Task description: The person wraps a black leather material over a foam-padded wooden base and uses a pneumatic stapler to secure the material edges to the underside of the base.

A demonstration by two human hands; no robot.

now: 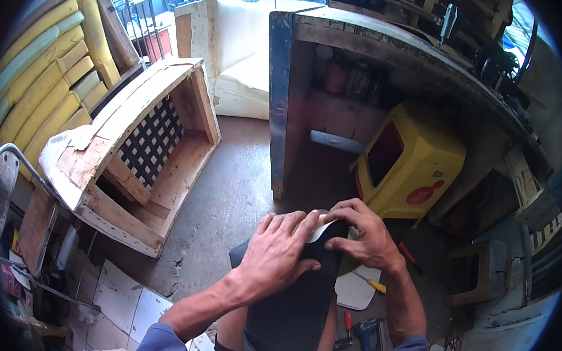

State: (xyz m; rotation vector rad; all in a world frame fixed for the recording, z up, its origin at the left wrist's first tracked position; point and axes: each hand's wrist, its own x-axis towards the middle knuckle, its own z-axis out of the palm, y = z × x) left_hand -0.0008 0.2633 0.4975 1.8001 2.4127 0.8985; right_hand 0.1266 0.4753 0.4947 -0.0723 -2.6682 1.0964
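Note:
A long piece covered in smooth black material [288, 321] lies across my lap. My left hand [275, 252] presses on its far part, with fingers bent over the end and the thumb spread to the side. At the far right corner my right hand [370, 242] pinches the edge of the black material between thumb and fingers. A white strip [319, 232] shows between the two hands along that far edge. What lies under the fingertips is hidden.
A wooden seat frame with black webbing [158, 129] stands at left, beside stacked yellow foam pieces [47, 100]. A workbench [276, 111] shelters a yellow plastic housing [417, 161]. On the floor at right lie a blue staple gun [367, 340] and a yellow-handled screwdriver [376, 286].

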